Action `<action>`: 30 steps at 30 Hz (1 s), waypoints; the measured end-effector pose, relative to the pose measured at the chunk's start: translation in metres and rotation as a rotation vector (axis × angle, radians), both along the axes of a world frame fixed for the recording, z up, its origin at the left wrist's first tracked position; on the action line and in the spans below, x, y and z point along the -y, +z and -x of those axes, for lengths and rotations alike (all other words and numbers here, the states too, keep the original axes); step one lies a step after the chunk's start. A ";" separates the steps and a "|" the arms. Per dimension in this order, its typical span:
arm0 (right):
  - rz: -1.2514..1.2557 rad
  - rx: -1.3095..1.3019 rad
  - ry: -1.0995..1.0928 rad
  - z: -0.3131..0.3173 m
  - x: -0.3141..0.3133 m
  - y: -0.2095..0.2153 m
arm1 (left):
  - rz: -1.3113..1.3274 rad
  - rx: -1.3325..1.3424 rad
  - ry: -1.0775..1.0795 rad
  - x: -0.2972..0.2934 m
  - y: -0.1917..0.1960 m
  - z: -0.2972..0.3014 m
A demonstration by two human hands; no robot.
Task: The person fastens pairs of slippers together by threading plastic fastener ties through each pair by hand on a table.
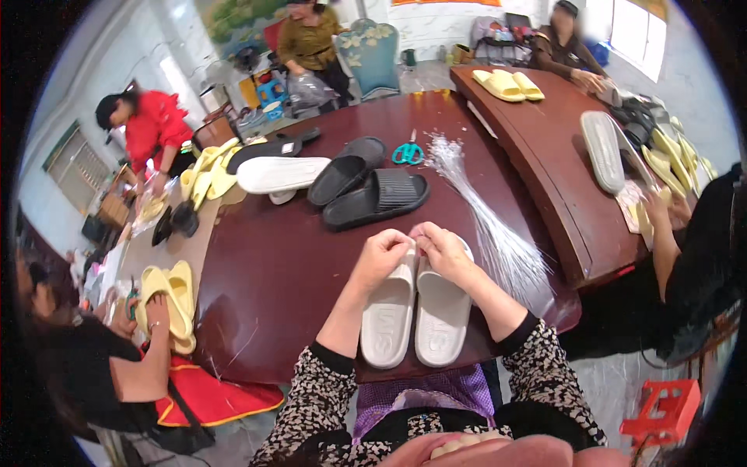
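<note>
White slippers, two of them, lie side by side on the dark red table, close to its near edge and right in front of the person. Their toes point away from the person and their heels hang near the table's edge. The two slippers touch each other along their long sides.

Both hands rest on the far ends of the slippers. The left hand is curled over the top of the left slipper, with its fingers bent and pressed together. The right hand sits on the right slipper, and its fingertips are pinched tight, right beside the left hand. Something very small may be between the fingers, but it is too tiny to tell what.

Just to the right of the hands lies a bundle of thin clear strings, spread out like a fan toward the table's right edge. Farther back, near the middle of the table, lie two black slippers. Beside them, to the left, is another white slipper. Green scissors lie behind the black pair. At the left edge, another person's hand touches yellow slippers.
</note>
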State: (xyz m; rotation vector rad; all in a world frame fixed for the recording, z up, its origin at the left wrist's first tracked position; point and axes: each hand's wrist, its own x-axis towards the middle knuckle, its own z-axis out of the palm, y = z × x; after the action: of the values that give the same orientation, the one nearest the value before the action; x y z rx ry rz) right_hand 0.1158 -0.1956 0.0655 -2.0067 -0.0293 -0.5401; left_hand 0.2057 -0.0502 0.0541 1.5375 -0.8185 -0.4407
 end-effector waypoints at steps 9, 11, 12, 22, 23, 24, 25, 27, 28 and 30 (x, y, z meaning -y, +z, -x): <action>-0.343 -0.049 0.001 0.004 -0.004 0.002 | 0.046 -0.296 0.042 -0.008 0.011 0.004; -0.345 -0.027 -0.012 0.002 -0.004 -0.002 | 0.058 -0.324 0.089 -0.011 0.007 0.008; -0.346 -0.003 -0.028 -0.002 -0.003 -0.009 | 0.047 -0.344 0.099 -0.010 0.003 0.006; -0.422 -0.089 0.030 -0.017 0.007 -0.019 | 0.209 -0.434 0.076 -0.005 -0.003 -0.015; -0.398 -0.116 0.043 -0.018 0.006 -0.020 | 0.215 -0.463 0.048 -0.007 -0.004 -0.016; -0.395 -0.122 0.036 -0.017 0.003 -0.021 | 0.233 -0.489 0.025 -0.009 -0.006 -0.016; -0.397 -0.133 0.042 -0.015 0.000 -0.021 | 0.233 -0.498 0.035 -0.011 -0.007 -0.015; -0.361 -0.148 0.019 -0.012 -0.003 -0.020 | 0.244 -0.489 0.051 -0.012 -0.006 -0.010; -0.344 -0.153 0.006 -0.010 -0.003 -0.019 | 0.249 -0.483 0.058 -0.012 -0.006 -0.008; -0.352 -0.161 0.013 -0.009 -0.004 -0.017 | 0.235 -0.474 0.054 -0.012 -0.006 -0.008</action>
State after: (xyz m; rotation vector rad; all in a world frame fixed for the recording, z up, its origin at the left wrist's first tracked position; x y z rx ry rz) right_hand 0.1251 -0.1921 0.0481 -1.6975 0.1416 -0.3460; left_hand 0.2134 -0.0386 0.0480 1.1689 -0.4395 -0.6161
